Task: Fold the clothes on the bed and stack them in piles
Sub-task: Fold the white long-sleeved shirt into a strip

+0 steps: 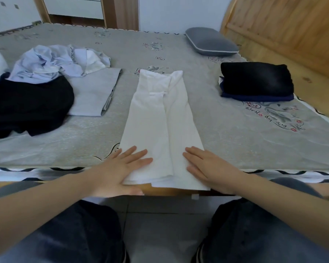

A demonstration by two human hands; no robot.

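White cotton garment (pixel 160 128), already folded lengthwise into a long narrow panel, is seen laid down the middle of the grey patterned bed (pixel 226 133), its near hem hanging just over the mattress edge. The cloth is judged thin, light and limp (it would slump rather than hold a crease), so it is best taken by the two near corners and carried up toward the far end for the next fold. The left hand (pixel 120 168) is pressed flat on the near left corner, fingers straight and spread; the right hand (pixel 209 166) is laid flat on the near right edge in the same manner, nothing being gripped by either. Both forearms are reached forward from the foot of the bed, palms down. A stack of folded dark clothes (pixel 256 80) is set well apart to the right, near a grey pillow (pixel 211 41). To the left, a crumpled pale blue shirt (pixel 46 62), a black garment (pixel 27 105) and a folded light grey piece (pixel 95 93) are left lying together.
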